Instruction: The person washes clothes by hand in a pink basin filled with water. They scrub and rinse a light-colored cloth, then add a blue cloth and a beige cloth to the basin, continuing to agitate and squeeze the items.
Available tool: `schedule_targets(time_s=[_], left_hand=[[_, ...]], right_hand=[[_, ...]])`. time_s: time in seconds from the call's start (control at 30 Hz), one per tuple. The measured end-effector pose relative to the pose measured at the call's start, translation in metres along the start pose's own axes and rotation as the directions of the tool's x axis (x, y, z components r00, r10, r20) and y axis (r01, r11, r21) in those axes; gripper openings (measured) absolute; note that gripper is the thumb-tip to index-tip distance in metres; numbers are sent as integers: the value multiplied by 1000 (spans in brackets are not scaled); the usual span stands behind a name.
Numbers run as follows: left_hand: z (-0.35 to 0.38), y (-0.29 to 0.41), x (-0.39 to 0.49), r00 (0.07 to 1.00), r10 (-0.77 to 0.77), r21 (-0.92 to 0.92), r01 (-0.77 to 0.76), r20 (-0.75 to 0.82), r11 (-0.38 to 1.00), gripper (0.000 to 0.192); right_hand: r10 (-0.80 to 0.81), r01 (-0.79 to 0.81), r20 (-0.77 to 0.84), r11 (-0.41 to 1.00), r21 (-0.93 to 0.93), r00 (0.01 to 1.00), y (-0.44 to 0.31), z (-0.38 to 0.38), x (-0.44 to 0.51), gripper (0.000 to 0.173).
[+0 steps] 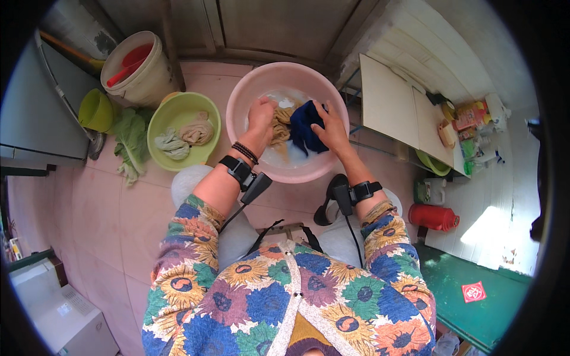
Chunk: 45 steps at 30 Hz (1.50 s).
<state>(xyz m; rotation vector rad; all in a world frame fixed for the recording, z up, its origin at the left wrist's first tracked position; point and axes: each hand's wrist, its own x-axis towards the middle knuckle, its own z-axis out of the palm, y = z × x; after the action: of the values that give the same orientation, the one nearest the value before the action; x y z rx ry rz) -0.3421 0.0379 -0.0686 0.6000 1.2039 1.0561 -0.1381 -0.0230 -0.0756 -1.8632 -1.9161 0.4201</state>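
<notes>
A pink plastic basin (240,84) on the floor before me holds cloudy water, a tan cloth (281,124) and a dark blue cloth (305,124). Inside its left part is my left hand (262,115), fingers curled beside the tan cloth; whether it grips any fabric is hidden. My right hand (330,127) rests on the right side of the blue cloth, with its fingers spread. To the left of the pink basin, a green plastic basin (156,127) contains a twisted pinkish-beige cloth (197,130) and a pale grey cloth (172,143).
A white bucket (156,84) with a red dipper (133,62), a small green bucket (95,110) and leafy greens (129,142) stand or lie at left. At right are a low table (387,104) and a red thermos (433,217).
</notes>
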Motion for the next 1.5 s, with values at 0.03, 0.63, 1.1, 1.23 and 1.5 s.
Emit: schedule_targets(time_s=[0.03, 0.63, 1.1, 1.23, 1.5], left_hand=[[-2, -4, 6, 1000, -14, 48, 14, -10, 999, 36], [-23, -36, 35, 984, -2, 151, 29, -176, 988, 58], [-1, -30, -22, 850, -371, 474, 169, 373, 864, 37], [12, 6, -34, 904, -131, 672, -198, 406, 714, 38], [12, -14, -41, 657, -243, 694, -710, 714, 118, 34]], right_hand=[[-57, 58, 20, 995, -84, 998, 1, 5, 4, 72], [189, -187, 51, 982, -37, 981, 1, 26, 42, 43], [444, -435, 36, 852, 292, 895, 36, 65, 52, 35], [299, -168, -172, 832, 529, 939, 25, 42, 55, 29], [24, -287, 289, 233, 929, 957, -4, 25, 58, 32]])
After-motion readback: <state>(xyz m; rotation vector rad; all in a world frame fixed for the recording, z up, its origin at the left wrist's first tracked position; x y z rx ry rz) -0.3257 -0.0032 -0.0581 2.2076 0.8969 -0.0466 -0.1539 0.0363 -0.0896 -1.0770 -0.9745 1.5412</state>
